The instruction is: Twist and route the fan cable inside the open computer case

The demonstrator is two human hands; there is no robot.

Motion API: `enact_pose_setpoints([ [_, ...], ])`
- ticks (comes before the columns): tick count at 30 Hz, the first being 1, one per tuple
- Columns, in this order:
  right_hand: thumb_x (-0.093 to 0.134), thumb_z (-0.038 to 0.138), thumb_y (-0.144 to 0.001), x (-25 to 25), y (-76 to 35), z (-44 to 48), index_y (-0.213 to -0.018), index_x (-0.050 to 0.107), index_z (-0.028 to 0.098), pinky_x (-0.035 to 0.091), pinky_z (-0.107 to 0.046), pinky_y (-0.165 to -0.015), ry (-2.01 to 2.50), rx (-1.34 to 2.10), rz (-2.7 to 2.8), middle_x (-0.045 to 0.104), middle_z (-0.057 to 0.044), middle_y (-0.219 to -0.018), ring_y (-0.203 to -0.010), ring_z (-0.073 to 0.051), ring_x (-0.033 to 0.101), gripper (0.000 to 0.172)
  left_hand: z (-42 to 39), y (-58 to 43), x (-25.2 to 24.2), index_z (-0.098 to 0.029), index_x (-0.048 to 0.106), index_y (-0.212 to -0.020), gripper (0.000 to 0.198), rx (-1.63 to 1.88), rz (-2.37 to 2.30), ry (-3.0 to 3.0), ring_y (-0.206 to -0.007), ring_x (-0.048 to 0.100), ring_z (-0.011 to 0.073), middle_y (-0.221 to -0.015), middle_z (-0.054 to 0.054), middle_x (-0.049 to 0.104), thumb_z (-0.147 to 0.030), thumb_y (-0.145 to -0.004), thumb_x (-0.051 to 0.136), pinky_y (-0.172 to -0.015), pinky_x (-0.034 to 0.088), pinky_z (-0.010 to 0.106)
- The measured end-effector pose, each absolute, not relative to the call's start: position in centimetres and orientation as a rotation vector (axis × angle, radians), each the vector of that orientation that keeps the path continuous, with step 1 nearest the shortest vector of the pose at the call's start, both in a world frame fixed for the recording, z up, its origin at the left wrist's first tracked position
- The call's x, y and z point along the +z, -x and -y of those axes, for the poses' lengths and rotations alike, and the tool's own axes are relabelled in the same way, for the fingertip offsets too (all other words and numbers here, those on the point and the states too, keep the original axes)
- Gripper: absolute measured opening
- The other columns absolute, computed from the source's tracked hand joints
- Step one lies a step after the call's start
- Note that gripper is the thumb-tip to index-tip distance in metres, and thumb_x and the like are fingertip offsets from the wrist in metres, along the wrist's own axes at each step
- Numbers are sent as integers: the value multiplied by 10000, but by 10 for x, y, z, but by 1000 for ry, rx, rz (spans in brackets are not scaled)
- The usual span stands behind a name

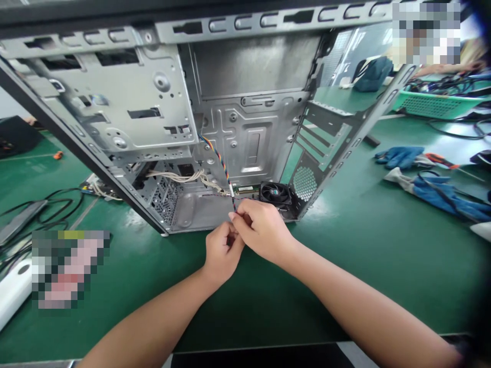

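Note:
An open grey computer case [245, 102] stands on the green table [364, 240], its inside facing me. A twisted multicoloured cable [220, 161] runs from inside the case down to my hands. My right hand [263, 232] pinches the cable's lower end at the case's front edge. My left hand [222, 253] is closed just below it, fingers curled against the same cable end. A small black fan [275, 193] sits on the case floor just right of my hands. A bundle of pale wires [184, 177] lies inside to the left.
Blue gloves [399, 156] and an orange-handled tool [441, 161] lie on the table at the right. A green basket [433, 105] of cables stands at the back right, with another person beyond it. Black cables [46, 204] and a white object [13, 291] lie at the left.

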State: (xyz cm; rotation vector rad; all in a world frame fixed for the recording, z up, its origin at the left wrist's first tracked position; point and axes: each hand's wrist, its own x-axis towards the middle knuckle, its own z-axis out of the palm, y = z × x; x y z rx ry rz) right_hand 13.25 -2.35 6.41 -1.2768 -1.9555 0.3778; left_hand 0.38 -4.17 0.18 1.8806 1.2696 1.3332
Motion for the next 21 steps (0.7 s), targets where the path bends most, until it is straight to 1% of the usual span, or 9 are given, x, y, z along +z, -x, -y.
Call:
enact_pose_setpoints([
  [4, 580, 234, -846, 57, -131, 23, -647, 435, 204, 298, -259, -536, 1232, 350, 1869, 467, 38, -587, -539, -100, 408, 249, 42, -4, 2, -164, 524, -727, 159, 1330, -1275, -1878, -531, 457, 79, -594, -37, 540, -240, -858, 571, -534, 354, 199],
  [11, 614, 274, -849, 43, -136, 24, -632, 433, 208, 314, -243, -507, 1148, 275, 1735, 443, 54, -540, -500, -90, 400, 290, 44, -4, 4, -177, 482, -674, 218, 1331, -1266, -1865, -507, 453, 77, -562, -44, 537, -237, -867, 562, -531, 352, 200],
  [16, 525, 247, -907, 37, -136, 24, -636, 432, 211, 339, -247, -527, 1061, 240, 1809, 460, 39, -556, -523, -101, 429, 289, 44, -4, 3, -182, 478, -684, 225, 1316, -1236, -1844, -517, 461, 86, -561, -41, 532, -254, -891, 527, -539, 362, 209],
  [21, 504, 230, -912, 34, -133, 23, -653, 433, 212, 359, -245, -540, 1049, 235, 1799, 472, 32, -579, -545, -107, 452, 269, 43, -4, 3, -180, 480, -673, 231, 1304, -1201, -1754, -488, 446, 80, -547, -45, 518, -269, -877, 542, -505, 353, 204],
])
